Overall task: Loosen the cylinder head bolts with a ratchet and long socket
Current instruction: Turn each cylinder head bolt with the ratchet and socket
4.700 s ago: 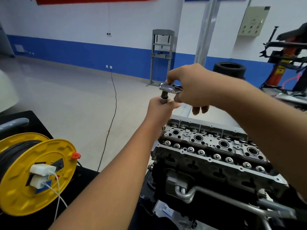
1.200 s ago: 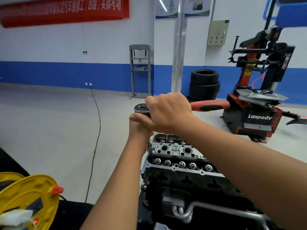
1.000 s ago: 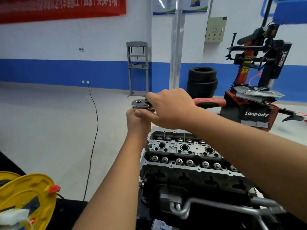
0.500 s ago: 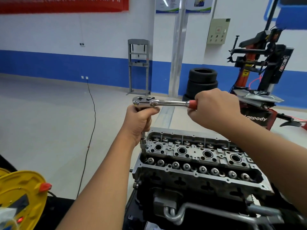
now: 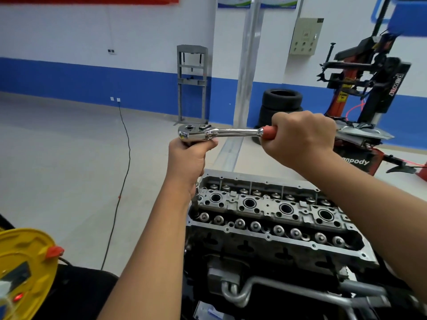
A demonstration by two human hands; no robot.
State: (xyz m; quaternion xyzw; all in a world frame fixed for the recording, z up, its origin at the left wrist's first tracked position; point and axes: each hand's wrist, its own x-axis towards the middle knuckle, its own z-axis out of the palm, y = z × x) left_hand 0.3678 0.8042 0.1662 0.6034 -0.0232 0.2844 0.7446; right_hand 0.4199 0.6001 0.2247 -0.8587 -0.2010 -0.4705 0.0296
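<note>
Above the cylinder head (image 5: 265, 204), the left hand (image 5: 188, 158) grips under the ratchet (image 5: 219, 132) head; the right hand (image 5: 300, 137) grasps its red handle

- Single head-worn wide-angle view, taken from above and just behind the cylinder head (image 5: 272, 218), facing forward and down.
- The cylinder head lay close, lower centre-right; both forearms entered from the bottom edge.
- Beyond the cylinder head, the floor and blue-banded wall (image 5: 80, 77) appeared far off.

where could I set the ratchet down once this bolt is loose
Little bare room close by. The cylinder head top is crowded with valve caps and wells. The black surface between the yellow cable reel and the engine looks free. Otherwise only open floor left of the cord.
</note>
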